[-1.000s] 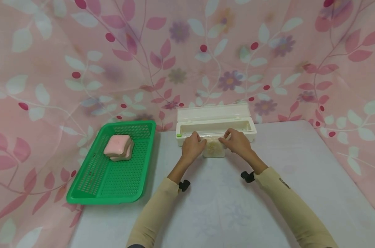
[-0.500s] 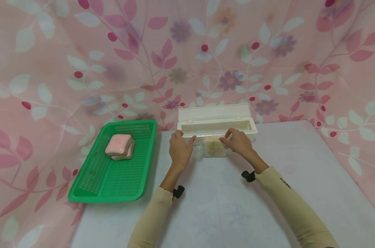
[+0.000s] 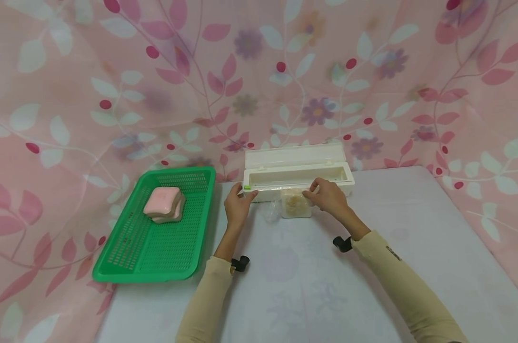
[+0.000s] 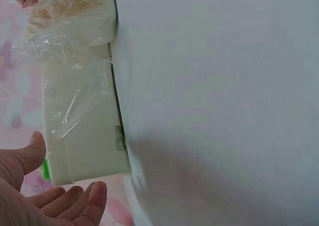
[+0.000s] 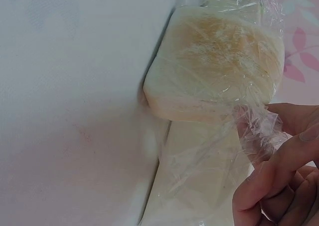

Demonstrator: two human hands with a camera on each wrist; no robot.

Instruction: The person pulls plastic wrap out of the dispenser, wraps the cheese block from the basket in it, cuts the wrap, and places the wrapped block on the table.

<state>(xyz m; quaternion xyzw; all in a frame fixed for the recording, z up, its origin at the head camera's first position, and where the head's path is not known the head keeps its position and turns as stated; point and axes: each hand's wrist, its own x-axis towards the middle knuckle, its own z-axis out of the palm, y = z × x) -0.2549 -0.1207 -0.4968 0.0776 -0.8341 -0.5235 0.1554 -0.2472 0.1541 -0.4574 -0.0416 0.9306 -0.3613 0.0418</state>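
Observation:
A square slice of bread (image 5: 214, 61), browned on its face, stands against the front of a white cling film dispenser (image 3: 299, 180). Clear cling film (image 5: 261, 131) covers the bread and bunches at its side. My right hand (image 3: 329, 196) pinches this film beside the bread's upper right corner. Around the left end of the dispenser, my left hand (image 3: 237, 206) is spread, thumb near the green slider cutter (image 3: 247, 187) and fingers off the end wall. Nothing is held between thumb and fingers there. Loose film (image 4: 75, 106) trails along the dispenser front.
A green plastic basket (image 3: 203, 228) stands at the left, with pink square bread-shaped pieces (image 3: 164, 202) stacked inside. The dispenser's lid (image 3: 295, 154) is raised at the back. Behind the white-covered table (image 3: 302, 286) hangs a pink floral cloth (image 3: 259, 71).
My left hand has let go of the film beside the bread and moved left to the dispenser's end. My right hand keeps its pinch on the film; the bread stays in place.

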